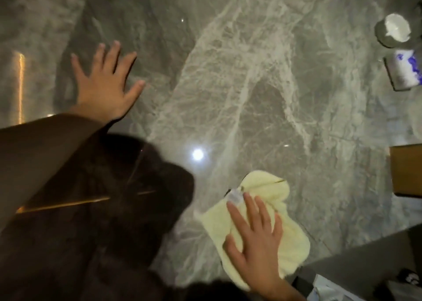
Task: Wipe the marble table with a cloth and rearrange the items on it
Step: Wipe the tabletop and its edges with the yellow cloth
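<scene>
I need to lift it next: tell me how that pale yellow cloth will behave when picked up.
Likely floppy: the cloth lies rumpled with folds under the right hand. Probably light, since it looks like thin towelling. It should slide easily, since the marble table looks glossy.

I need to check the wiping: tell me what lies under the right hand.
Under the flat right hand lies the pale yellow cloth, spread on the marble table. A white tag shows on it. The marble beneath the cloth is covered.
</scene>
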Demonstrator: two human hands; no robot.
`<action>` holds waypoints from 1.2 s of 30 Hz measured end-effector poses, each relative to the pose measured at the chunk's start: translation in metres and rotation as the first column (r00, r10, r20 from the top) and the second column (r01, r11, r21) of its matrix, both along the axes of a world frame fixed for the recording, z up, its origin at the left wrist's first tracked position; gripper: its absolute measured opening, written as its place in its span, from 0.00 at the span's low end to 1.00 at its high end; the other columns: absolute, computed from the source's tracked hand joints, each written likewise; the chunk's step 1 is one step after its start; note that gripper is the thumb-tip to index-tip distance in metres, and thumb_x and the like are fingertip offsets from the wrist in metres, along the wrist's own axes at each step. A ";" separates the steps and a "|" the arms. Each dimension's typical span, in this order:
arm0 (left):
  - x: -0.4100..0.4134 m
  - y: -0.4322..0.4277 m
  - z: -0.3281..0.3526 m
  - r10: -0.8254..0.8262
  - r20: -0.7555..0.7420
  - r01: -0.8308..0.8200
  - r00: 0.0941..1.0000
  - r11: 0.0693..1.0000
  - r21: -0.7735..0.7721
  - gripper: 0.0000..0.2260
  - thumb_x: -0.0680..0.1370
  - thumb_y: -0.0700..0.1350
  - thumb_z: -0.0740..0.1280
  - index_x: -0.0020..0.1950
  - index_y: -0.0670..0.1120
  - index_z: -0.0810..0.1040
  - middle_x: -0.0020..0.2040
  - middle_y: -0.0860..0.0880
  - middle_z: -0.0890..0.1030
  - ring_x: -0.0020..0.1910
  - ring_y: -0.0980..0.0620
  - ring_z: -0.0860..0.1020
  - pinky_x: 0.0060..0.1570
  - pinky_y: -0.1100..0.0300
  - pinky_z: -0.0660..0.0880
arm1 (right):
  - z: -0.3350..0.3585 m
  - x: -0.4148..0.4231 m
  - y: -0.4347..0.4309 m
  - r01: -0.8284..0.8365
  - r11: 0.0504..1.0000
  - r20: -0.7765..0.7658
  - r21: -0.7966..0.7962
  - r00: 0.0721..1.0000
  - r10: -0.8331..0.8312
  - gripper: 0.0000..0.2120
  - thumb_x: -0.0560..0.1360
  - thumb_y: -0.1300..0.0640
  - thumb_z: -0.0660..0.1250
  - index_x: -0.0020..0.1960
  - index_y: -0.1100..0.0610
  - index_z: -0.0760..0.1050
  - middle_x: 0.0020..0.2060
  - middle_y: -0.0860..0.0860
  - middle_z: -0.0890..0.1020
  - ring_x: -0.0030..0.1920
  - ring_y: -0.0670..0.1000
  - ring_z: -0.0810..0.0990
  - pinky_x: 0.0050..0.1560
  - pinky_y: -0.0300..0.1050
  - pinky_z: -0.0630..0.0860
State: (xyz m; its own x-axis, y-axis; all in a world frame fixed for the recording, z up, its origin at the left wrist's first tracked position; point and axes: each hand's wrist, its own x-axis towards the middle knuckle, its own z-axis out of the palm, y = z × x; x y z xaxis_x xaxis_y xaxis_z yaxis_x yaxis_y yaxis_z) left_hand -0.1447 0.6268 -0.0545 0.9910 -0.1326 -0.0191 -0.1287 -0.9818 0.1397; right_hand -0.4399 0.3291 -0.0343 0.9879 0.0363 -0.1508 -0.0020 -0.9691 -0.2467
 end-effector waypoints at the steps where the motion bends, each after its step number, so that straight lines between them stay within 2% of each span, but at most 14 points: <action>1: -0.002 0.005 -0.002 0.028 -0.004 -0.028 1.000 0.999 -0.015 0.26 0.78 0.59 0.53 0.75 0.52 0.56 0.78 0.47 0.54 0.77 0.46 0.51 0.67 0.29 0.45 | -0.001 0.020 0.009 0.061 0.998 0.016 0.020 0.998 -0.061 0.29 0.71 0.41 0.58 0.72 0.40 0.64 0.77 0.47 0.58 0.76 0.53 0.55 0.72 0.58 0.47; 4: -0.007 0.005 -0.006 0.067 -0.031 -0.068 0.997 0.997 -0.037 0.27 0.77 0.56 0.52 0.75 0.51 0.57 0.78 0.47 0.54 0.77 0.46 0.51 0.67 0.29 0.45 | -0.006 0.102 0.040 0.166 0.983 0.055 0.074 0.984 -0.171 0.28 0.71 0.42 0.58 0.71 0.42 0.66 0.76 0.49 0.60 0.76 0.52 0.54 0.72 0.60 0.48; 10: -0.007 0.007 -0.007 0.078 -0.002 -0.078 0.997 0.997 -0.001 0.26 0.77 0.56 0.54 0.75 0.52 0.59 0.77 0.47 0.58 0.77 0.47 0.55 0.69 0.32 0.49 | -0.016 0.289 0.066 -0.029 1.000 0.142 -0.007 0.989 0.029 0.27 0.74 0.39 0.54 0.72 0.42 0.64 0.77 0.49 0.59 0.76 0.54 0.56 0.73 0.60 0.47; 15: -0.007 0.007 -0.003 0.064 -0.037 -0.066 0.997 0.996 -0.064 0.27 0.76 0.57 0.53 0.75 0.52 0.57 0.78 0.46 0.56 0.77 0.47 0.53 0.67 0.29 0.52 | -0.014 0.428 0.073 0.083 0.995 0.110 -0.052 0.991 -0.077 0.29 0.74 0.40 0.54 0.75 0.42 0.59 0.78 0.47 0.54 0.77 0.54 0.52 0.74 0.61 0.44; 21: -0.005 0.006 0.000 0.084 -0.048 -0.087 0.995 0.994 -0.070 0.27 0.77 0.58 0.53 0.75 0.52 0.59 0.77 0.46 0.58 0.77 0.46 0.54 0.68 0.32 0.47 | -0.014 0.532 0.070 0.156 0.985 0.129 -0.067 0.981 -0.147 0.30 0.75 0.40 0.50 0.76 0.43 0.56 0.78 0.50 0.52 0.77 0.56 0.50 0.73 0.62 0.45; 25: -0.005 0.007 0.000 0.083 -0.040 -0.087 0.996 0.990 -0.115 0.26 0.77 0.57 0.56 0.74 0.52 0.60 0.77 0.46 0.58 0.77 0.46 0.53 0.69 0.33 0.45 | -0.011 0.540 0.069 0.092 0.990 0.113 -0.102 0.990 -0.081 0.30 0.75 0.41 0.48 0.76 0.44 0.53 0.78 0.51 0.50 0.77 0.58 0.49 0.72 0.65 0.45; 28: -0.007 0.007 0.000 0.100 -0.040 -0.104 0.994 0.985 -0.136 0.27 0.76 0.56 0.58 0.74 0.53 0.61 0.77 0.48 0.58 0.77 0.48 0.53 0.70 0.34 0.44 | -0.010 0.512 0.067 -0.049 0.990 0.077 -0.134 0.995 0.059 0.30 0.76 0.41 0.48 0.77 0.44 0.51 0.78 0.50 0.49 0.77 0.58 0.48 0.72 0.66 0.45; 32: -0.005 0.007 -0.003 0.113 0.000 -0.112 0.994 0.987 -0.117 0.26 0.75 0.57 0.59 0.72 0.53 0.64 0.76 0.49 0.62 0.76 0.49 0.57 0.70 0.34 0.47 | -0.007 0.432 0.074 -0.286 0.947 0.027 -0.143 0.956 0.293 0.30 0.75 0.38 0.49 0.76 0.43 0.54 0.78 0.50 0.50 0.77 0.58 0.49 0.71 0.67 0.48; 36: -0.008 0.007 -0.006 0.098 0.040 -0.095 0.994 0.993 -0.070 0.25 0.77 0.59 0.55 0.73 0.53 0.64 0.76 0.49 0.63 0.76 0.49 0.58 0.70 0.36 0.48 | -0.005 0.318 0.079 -0.409 0.905 0.025 -0.113 0.910 0.414 0.31 0.74 0.37 0.49 0.76 0.42 0.54 0.78 0.50 0.51 0.77 0.57 0.50 0.70 0.65 0.50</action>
